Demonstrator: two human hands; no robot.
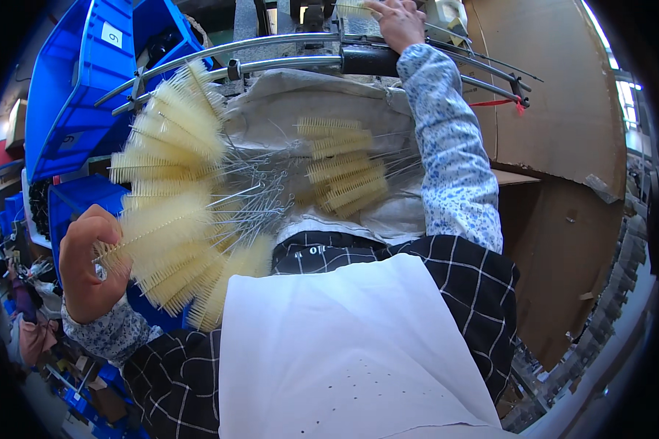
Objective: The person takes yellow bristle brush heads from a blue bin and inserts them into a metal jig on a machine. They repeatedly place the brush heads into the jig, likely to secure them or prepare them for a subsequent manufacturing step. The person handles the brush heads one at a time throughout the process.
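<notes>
Left hand (88, 267) clenched on a cream bottle brush (157, 234); right hand (397, 22), half cut off, grip unclear.

The single head view looked steeply down from the person's head, close over a white apron (344, 351) and the cloth-covered worktop (285, 110). It faced forward toward metal rails (271, 62), its fisheye bending edges near the dark rim.

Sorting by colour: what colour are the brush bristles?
Pale cream-yellow bristles, clearest in the head view.
</notes>
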